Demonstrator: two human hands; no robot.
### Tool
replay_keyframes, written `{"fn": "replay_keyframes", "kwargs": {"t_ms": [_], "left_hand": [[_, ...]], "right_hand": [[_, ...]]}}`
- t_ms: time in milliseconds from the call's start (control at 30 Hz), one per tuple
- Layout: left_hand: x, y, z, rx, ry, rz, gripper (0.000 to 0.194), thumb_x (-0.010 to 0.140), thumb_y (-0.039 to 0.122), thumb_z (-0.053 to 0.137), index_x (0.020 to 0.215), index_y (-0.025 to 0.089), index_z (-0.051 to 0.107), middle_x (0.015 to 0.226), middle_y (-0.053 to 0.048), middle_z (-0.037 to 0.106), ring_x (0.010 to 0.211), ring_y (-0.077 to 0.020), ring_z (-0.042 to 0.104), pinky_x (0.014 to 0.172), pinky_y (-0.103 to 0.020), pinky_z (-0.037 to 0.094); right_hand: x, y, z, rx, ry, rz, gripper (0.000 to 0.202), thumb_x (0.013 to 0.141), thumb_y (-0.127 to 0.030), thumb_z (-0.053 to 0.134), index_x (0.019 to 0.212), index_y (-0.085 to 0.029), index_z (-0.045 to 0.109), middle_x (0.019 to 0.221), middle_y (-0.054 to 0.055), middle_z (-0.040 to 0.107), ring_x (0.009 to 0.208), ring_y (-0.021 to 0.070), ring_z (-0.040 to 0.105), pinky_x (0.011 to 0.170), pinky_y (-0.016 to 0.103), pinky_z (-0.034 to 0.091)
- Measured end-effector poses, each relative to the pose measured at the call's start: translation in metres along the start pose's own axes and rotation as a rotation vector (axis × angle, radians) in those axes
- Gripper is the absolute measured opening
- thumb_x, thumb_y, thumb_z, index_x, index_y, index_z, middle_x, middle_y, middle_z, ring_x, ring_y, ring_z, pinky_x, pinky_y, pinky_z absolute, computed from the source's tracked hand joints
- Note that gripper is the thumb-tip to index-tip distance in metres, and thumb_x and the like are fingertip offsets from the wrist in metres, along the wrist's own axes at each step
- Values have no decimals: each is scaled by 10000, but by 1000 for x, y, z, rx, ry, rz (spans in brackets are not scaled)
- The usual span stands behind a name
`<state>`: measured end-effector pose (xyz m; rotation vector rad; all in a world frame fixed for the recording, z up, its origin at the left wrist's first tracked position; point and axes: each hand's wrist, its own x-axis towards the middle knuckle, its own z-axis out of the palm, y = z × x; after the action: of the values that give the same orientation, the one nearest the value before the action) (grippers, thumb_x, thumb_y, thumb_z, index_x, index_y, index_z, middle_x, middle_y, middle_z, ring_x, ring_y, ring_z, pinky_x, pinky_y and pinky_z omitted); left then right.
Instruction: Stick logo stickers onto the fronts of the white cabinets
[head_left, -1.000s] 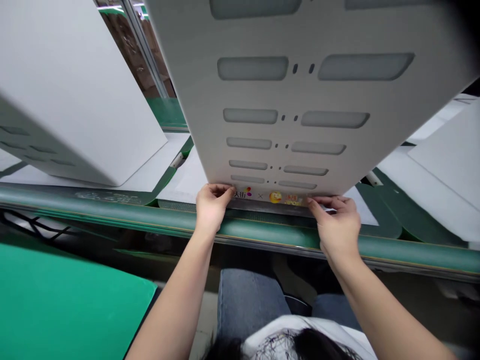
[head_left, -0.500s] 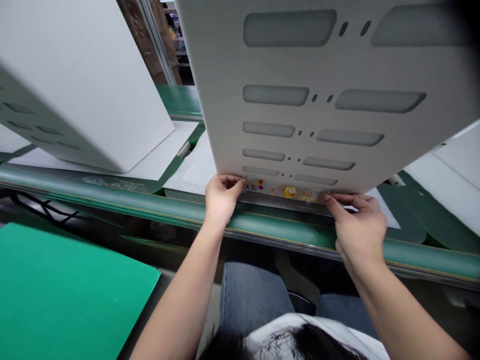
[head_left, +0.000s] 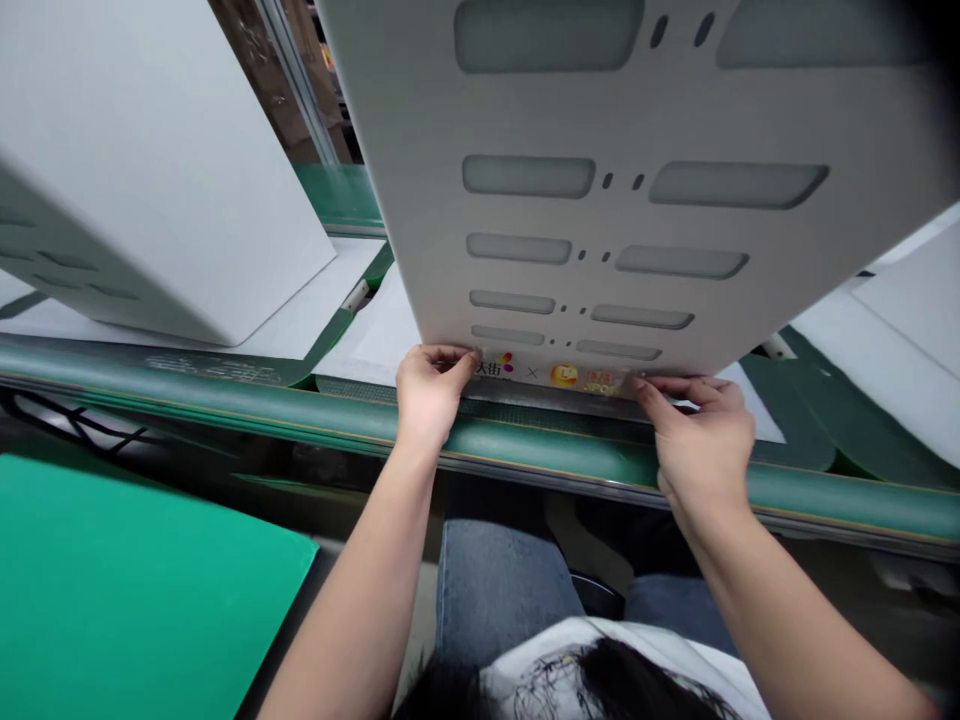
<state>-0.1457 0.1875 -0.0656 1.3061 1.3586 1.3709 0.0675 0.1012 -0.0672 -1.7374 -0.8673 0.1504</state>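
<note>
A tall white metal cabinet (head_left: pixel 420 220) with rows of slots stands upright in front of me. Along its lower edge lies a see-through sticker strip (head_left: pixel 532 372) printed with coloured logos and characters. My left hand (head_left: pixel 431 395) pinches the strip's left end between thumb and fingers, close against the cabinet. At the other end, the thumb and fingers of my right hand (head_left: pixel 705 430) are closed on the strip's right end. My fingertips partly cover both ends, and I cannot tell how much of the strip is stuck down.
A second white cabinet (head_left: pixel 187 150) stands on the left, on white sheet (head_left: pixel 300 330) over a green slatted conveyor (head_left: pixel 555 440). Another white piece (head_left: pixel 915 300) is at the right. A green board (head_left: pixel 150 590) lies lower left. My legs (head_left: pixel 502 570) are below the conveyor edge.
Cabinets, strip and both hands appear slightly farther left and higher in the picture. Both hands keep their pinch at the strip's ends.
</note>
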Motion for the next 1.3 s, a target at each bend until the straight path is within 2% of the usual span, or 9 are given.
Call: {"fn": "replay_keyframes", "kwargs": {"t_ms": [300,833,1133,1300], "left_hand": [[-1,1,0,17,8,-4,215,596,319,691,668,119,660,696,-40,635,638,-125,568,615,-232,411],[-1,9,4,-87,11,-57,162,552,244,705,600,108,631,597,-6,609,551,-86,538,542,-188,380],[1,8,4,-68,14,-48,159,560,249,699,601,115,625,596,-11,611,560,-97,544,544,-198,380],[1,1,4,42,8,10,197,606,304,679,655,120,631,678,-32,627,607,-123,568,583,-223,407]], "right_hand": [[1,3,1,28,9,-55,234,651,-390,702,750,-178,685,838,21,487,853,149,500,718,269,422],[3,-1,2,6,27,-25,172,635,-326,707,725,-180,695,840,23,491,828,149,513,695,279,434],[4,1,2,-17,28,-41,196,643,-336,694,737,-165,692,848,29,495,838,153,508,737,285,425],[3,-4,4,-77,43,-39,190,641,-337,689,717,-162,694,830,22,462,818,150,492,843,324,398]]}}
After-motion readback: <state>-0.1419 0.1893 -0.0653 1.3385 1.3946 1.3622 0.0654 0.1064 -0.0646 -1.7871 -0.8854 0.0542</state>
